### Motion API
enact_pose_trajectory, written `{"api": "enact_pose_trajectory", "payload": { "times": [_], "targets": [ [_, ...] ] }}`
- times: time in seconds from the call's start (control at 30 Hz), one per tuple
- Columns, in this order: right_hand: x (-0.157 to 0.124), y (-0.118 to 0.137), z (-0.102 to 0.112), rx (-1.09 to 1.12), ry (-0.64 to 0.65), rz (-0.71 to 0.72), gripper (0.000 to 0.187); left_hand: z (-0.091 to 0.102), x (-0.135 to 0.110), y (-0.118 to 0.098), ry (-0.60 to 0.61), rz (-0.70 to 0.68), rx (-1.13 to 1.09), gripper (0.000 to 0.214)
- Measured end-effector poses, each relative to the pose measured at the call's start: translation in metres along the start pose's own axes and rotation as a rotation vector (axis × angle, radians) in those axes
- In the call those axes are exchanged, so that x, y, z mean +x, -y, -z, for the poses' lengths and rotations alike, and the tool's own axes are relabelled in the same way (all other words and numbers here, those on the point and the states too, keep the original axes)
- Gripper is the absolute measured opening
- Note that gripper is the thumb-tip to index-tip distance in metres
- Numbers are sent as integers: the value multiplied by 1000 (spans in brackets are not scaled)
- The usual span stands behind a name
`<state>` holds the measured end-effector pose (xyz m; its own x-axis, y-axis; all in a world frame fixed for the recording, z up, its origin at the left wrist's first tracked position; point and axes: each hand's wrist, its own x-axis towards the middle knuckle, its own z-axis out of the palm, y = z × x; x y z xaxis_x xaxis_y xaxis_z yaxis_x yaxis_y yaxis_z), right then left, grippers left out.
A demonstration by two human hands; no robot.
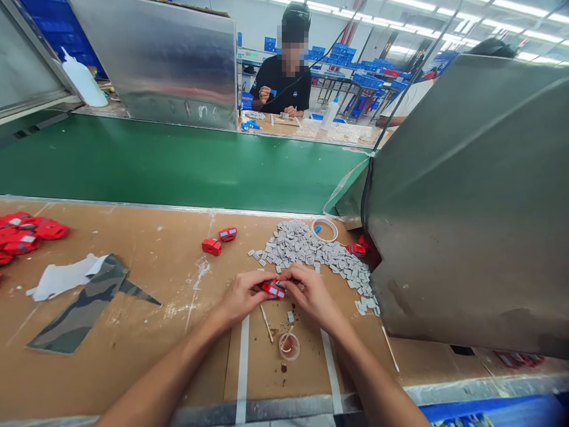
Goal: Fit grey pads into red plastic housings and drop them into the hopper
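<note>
A small red toy car body [274,289] with pale blue window-like patches is held between my two hands above the workbench. My left hand [243,293] grips its left side, thumb and fingers closed. My right hand [309,292] is closed too, its fingertips pinching at the right end of the piece; whether a small part is also between them is hidden. Behind the hands spreads a heap of small grey rectangular parts [296,246]. Below them stand a clear cup [289,347] with a stick in it, a cotton swab [267,324] and one loose grey part [290,317].
Two red pieces [211,247] lie further back, and a red pile [26,234] is at far left. Camouflage-patterned material [84,311] lies left. A tape roll [324,230] touches the heap. A metal panel [466,207] bounds the right. Beyond the green belt [178,166] sits a person [284,77].
</note>
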<state>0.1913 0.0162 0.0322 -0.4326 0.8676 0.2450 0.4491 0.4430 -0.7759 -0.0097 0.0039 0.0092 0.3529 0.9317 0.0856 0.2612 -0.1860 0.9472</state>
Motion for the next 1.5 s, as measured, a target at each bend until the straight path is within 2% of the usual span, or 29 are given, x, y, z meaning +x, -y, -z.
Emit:
{"api": "enact_pose_trajectory", "payload": {
  "times": [0.27, 0.47, 0.6, 0.8, 0.93, 1.03, 1.17, 1.33, 1.5],
  "targets": [
    [-1, -3, 0, -4, 59, -17, 17, -4, -3, 6, -14, -5, 90, 26],
    [-7, -3, -4, -129, 60, 43, 23, -5, -4, 8, -11, 6, 142, 28],
    [-9, 0, -4, -177, 105, 96, 31, -6, -5, 5, -20, 3, 159, 26],
    [-10, 6, -4, -122, 149, 45, 21, -5, -8, 6, -29, -3, 156, 27],
    [-8, 4, -8, -4, 103, -46, 18, -6, -10, 5, -74, -43, 218, 22],
    [-5, -3, -9, 151, 67, -137, 15, -6, -10, 5, -106, -136, 297, 20],
    [-2, -11, -7, 388, 116, -220, 15, -3, -10, 6, -128, -277, 373, 27],
    [-4, -11, -7, 557, 201, -244, 26, 7, -12, 0, -74, -432, 503, 22],
    [-8, -3, -8, 705, 247, -197, 31, 10, -17, -7, -18, -517, 623, 24]
  ]
}}
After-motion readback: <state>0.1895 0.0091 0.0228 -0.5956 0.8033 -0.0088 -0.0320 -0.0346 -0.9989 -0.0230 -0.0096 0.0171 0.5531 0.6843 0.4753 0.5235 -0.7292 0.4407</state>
